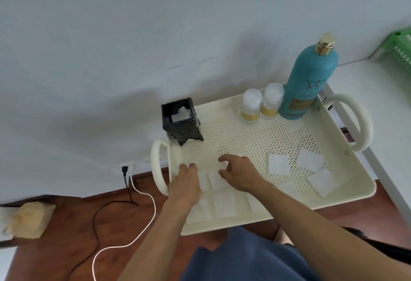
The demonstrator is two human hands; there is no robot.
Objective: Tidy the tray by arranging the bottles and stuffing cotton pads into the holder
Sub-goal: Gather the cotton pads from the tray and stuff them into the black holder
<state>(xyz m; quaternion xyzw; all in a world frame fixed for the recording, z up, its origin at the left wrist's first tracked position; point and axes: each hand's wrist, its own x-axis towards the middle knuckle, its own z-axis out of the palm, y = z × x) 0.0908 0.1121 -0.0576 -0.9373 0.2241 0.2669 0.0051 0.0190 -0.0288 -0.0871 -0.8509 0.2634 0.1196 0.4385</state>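
A cream perforated tray (255, 138) with two loop handles holds everything. A black square holder (181, 122) stands at its far left corner with white cotton inside. A tall teal bottle (309, 80) with a gold cap and two small clear bottles (251, 106) (271, 100) stand along the far edge. Several white square cotton pads lie flat on the tray: some at the right (278, 164) (309, 159) (321, 181) and some near the front left (224, 204). My left hand (184, 183) rests on the pads at the front left. My right hand (240, 173) hovers with fingers spread over a pad (215, 179).
The tray sits on a white table (378, 85) against a white wall. A green rack (400, 45) stands at the far right. Below left, a wooden floor carries a black cable (104, 209), a white cable (142, 231) and a crumpled beige bag (26, 220).
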